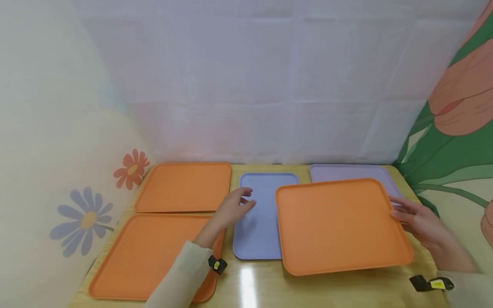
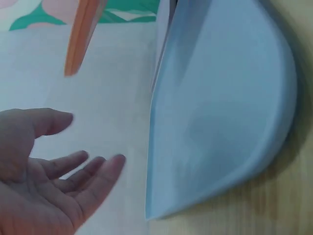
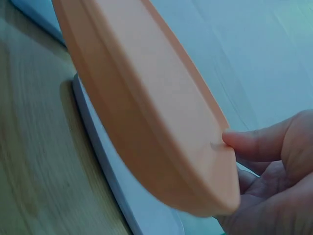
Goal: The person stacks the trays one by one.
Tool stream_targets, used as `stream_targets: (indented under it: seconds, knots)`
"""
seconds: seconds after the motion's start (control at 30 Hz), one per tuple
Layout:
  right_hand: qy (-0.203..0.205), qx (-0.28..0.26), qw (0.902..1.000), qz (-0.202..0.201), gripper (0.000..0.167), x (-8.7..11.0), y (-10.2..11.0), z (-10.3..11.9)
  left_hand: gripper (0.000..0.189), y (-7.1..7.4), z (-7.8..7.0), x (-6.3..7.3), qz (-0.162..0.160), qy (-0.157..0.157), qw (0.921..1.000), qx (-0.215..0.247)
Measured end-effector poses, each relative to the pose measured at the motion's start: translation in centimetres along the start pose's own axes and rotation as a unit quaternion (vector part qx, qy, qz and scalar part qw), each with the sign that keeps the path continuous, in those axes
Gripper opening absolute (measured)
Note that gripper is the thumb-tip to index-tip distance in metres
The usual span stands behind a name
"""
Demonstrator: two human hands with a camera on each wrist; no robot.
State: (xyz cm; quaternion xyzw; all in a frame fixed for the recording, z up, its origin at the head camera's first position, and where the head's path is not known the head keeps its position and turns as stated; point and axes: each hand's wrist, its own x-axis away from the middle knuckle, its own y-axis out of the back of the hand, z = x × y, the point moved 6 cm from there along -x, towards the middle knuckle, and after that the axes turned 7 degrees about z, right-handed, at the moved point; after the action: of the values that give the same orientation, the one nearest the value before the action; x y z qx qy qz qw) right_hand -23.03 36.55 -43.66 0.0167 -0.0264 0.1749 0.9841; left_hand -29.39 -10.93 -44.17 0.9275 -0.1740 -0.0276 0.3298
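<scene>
My right hand [image 1: 417,220] grips the right edge of an orange tray [image 1: 340,226], thumb on the rim and fingers beneath. That tray is tilted and raised off the table, overlapping part of the blue tray [image 1: 256,231] and the lavender tray [image 1: 352,173] in the head view. In the right wrist view, the thumb [image 3: 257,144] presses the rim of the held tray [image 3: 161,107]. My left hand [image 1: 233,208] hovers over the blue tray with its fingers apart, holding nothing. The left wrist view shows that hand [image 2: 54,176] beside the blue tray [image 2: 230,112], not touching it.
Two more orange trays lie at the left of the wooden table [image 1: 246,284]: one at the back [image 1: 185,186], one at the front [image 1: 135,256], partly under my left forearm. A white cloth [image 1: 246,85] hangs behind; flower-patterned walls [image 1: 458,149] flank the table.
</scene>
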Motion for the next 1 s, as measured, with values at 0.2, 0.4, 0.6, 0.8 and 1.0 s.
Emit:
stream_targets:
  seconds: [0.2, 0.4, 0.6, 0.8, 1.0]
  knots:
    - [0.013, 0.001, 0.9999, 0.008, 0.044, -1.8, -1.4, 0.6, 0.051, -1.7, -1.6, 0.3, 0.043, -0.049, 0.9714, 0.228]
    - [0.002, -0.007, 0.9999, 0.012, 0.041, -3.4, -2.4, 0.6, 0.067, -3.1, -1.5, 0.5, 0.087, -0.039, 0.9540, 0.284]
    - [-0.039, 0.034, 0.9986, -0.005, 0.047, -4.8, -3.2, 0.4, 0.081, -3.3, -1.0, 1.1, 0.112, -0.028, 0.9343, 0.337]
    - [-0.056, 0.049, 0.9971, -0.018, 0.059, -5.9, -3.8, 0.4, 0.082, -2.8, -0.6, 1.4, 0.085, -0.014, 0.9228, 0.376]
    - [-0.028, -0.013, 0.9995, 0.006, 0.030, -6.3, -4.5, 0.6, 0.079, -2.0, 0.1, 1.8, 0.015, 0.012, 0.9200, 0.391]
